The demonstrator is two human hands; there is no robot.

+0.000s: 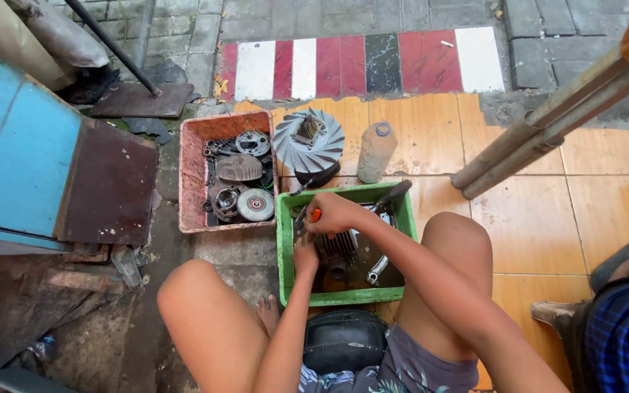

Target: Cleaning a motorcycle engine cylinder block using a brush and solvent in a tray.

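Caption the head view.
Both hands, right hand gripping an orange-tipped tool, work over a green tub holding a finned engine part.

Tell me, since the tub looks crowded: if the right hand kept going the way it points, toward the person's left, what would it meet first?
Probably the left wall of the green plastic tub. The right hand, gripping an orange-handled tool, sits close to it; depth is unclear.

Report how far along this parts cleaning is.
Done: loose parts lie in the red tray; a finned pulley stands beside it. In hand: the right hand works an orange-handled tool on a finned engine part, steadied by the left hand. Left: other pieces sit in the green tub.
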